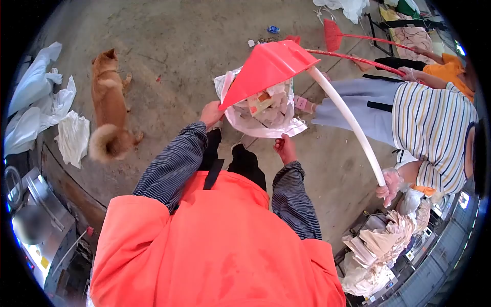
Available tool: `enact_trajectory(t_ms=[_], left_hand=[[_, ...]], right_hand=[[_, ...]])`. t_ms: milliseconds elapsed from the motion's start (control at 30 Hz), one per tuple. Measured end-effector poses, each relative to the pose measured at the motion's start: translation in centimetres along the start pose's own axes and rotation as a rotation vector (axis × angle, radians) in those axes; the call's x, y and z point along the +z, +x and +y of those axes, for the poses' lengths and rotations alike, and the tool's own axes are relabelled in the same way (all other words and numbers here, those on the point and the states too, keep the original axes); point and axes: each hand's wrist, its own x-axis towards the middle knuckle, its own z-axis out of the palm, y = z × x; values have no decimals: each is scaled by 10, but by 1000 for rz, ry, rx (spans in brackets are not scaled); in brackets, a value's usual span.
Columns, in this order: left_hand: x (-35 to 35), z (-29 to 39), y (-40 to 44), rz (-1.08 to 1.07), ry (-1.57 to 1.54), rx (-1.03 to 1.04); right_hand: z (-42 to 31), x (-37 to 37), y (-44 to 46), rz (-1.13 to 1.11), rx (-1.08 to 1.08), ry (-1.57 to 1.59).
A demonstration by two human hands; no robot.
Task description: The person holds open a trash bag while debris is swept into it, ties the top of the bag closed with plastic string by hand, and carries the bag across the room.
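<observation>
A coral smock fronts the wearer, whose right hand pinches a plastic bag just ahead, limp, likely light, best held by its rim. Left of that pinch, the left hand, grip unclear, meets a stiff, tilted red dustpan.

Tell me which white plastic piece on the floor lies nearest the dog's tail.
The small crumpled piece, right beside the tail; the larger sheets lie farther toward the left edge.
</observation>
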Motion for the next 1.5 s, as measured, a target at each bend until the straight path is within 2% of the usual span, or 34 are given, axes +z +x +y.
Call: enact_trajectory(t_ms=[33, 100, 167, 233, 300, 367, 433, 567, 633, 767, 833, 900, 967, 1033, 1100, 1133, 1200, 1267, 1300, 1333, 1433, 1467, 1500], left_hand=[[2, -2, -3, 35, 34, 63], [2, -5, -10, 74, 73, 130], [0, -12, -19, 70, -86, 23], [3, -24, -22, 56, 3, 23], [11, -27, -18, 152, -2, 65], [12, -31, -13, 138, -33, 94], [9, -16, -13, 84, 94, 16], [-1, -15, -7, -25, 239, 91], [-5, -9, -14, -27, 218, 81], [-7, 9, -25, -13, 123, 14], [-11, 20, -30, -108, 32, -11], [-7, 32, -42, -36, -95, 200], [-15, 108, -97, 70, -95, 380], [-27, 185, -163, 237, -178, 659], [-43, 221, -200, 353, -261, 1239], [-52, 236, -226, 361, -331, 1416], [-54, 262, -274, 382, -708, 1632], [-42, 305, -290, 681, -845, 1855], [-36, 324, -294, 685, -840, 1866], [-30, 343, -295, 600, -887, 1906], [-22, 360, -289, 693, -1026, 1870], [-43, 337, -293, 333, -805, 1806], [-41, 339, -293, 213, -720, 1765]], right_hand=[[1, -2, -1, -2, -3, 2], [7, -3, -6, 65, -56, -294], [17, 1, -10, 77, -27, -236], [33, -2, -14, 109, -57, -167], [34, -1, -11, 124, -53, -172], [33, -1, -11, 128, -35, -250], [28, -1, -8, 143, -38, -288], [22, -2, -2, 161, -40, -366], [19, 0, -4, 122, -128, -452], [27, 0, 5, 103, -139, -439], [31, 2, 3, 118, -116, -426], [36, -1, 0, 154, -148, -361], [38, -4, -3, 150, -113, -443], [35, -1, -5, 201, -106, -444], [40, 1, -7, 173, -126, -407], [42, 1, -7, 164, -141, -398], [33, -2, -19, 150, -127, -448], [28, -1, -18, 120, -122, -504], [35, -7, -12, 80, -104, -507], [39, -12, -5, 41, -82, -511], [37, -12, -2, 7, -9, -546], [36, -10, -2, 0, -15, -539], [35, -6, -4, 53, 0, -519]])
